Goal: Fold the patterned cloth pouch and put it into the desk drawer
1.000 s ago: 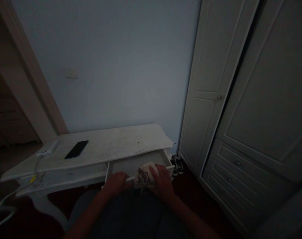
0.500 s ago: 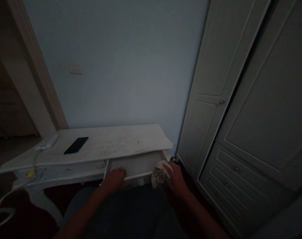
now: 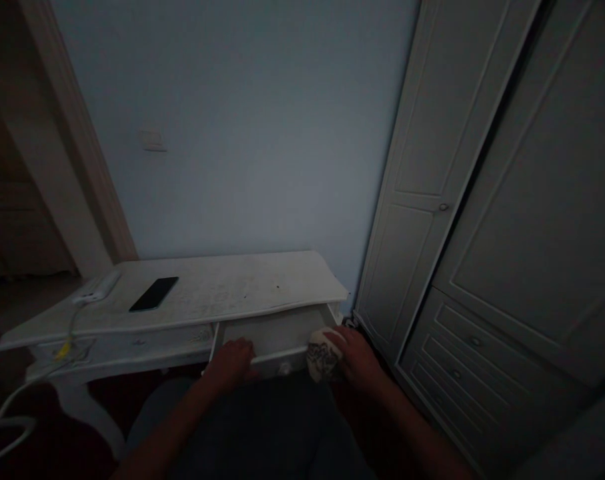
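Nearest the camera, at 6 o'clock, dark-clothed knees and two bare forearms are seen in very dim light. The left hand is laid on the front edge of the open drawer, with its fingers curled over the rim near the drawer's left end; whether the rim is truly gripped cannot be told. The right hand is closed around a crumpled patterned cloth, which is pressed against the right end of the drawer front, at about 5 o'clock from the drawer's middle. A small knob is seen on the drawer front between the two hands.

The drawer is pulled out from under the white counter. On the counter top, toward 10 o'clock, a black phone is lying flat, and just left of it a white power strip is set at the edge, with a cable hanging off toward 8 o'clock.

Farther off, a pale wall is seen behind the counter, with a switch plate at 11 o'clock. A white wardrobe is standing at 3 o'clock, just beside the counter's right end, and its doors are closed.
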Tool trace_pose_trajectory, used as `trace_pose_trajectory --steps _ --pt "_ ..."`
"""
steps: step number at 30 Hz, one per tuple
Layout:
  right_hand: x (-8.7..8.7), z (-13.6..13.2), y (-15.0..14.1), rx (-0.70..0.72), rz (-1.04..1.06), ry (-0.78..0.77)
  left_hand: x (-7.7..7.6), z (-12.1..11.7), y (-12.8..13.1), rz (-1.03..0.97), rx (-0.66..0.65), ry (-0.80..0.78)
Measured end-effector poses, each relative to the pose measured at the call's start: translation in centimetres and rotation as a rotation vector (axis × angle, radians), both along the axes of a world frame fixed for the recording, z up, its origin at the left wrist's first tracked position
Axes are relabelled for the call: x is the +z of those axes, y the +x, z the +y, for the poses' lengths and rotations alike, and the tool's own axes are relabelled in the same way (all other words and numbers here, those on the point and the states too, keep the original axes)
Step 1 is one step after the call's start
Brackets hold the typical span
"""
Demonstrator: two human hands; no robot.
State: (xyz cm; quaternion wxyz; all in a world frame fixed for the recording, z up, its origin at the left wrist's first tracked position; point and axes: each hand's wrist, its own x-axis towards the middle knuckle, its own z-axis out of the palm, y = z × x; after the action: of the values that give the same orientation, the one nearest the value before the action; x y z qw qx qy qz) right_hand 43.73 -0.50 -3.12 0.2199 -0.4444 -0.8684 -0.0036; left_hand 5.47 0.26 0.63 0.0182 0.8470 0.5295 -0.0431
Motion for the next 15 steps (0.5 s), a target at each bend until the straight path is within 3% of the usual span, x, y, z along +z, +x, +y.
trace_pose_trajectory --steps 2,5,15 --pt "0.3 0.2 2.0 0.025 0.046 0.011 0.1 0.0 0.1 -0.008 -0.006 0.010" --pt "0.8 0.1 1.3 0.028 0.094 0.002 0.3 -0.2 0.3 -0.018 -0.026 0.023" --pt "3.8 -0.8 -13.8 0.131 -0.034 -0.073 0.7 -0.6 1.2 -0.033 0.006 0.055"
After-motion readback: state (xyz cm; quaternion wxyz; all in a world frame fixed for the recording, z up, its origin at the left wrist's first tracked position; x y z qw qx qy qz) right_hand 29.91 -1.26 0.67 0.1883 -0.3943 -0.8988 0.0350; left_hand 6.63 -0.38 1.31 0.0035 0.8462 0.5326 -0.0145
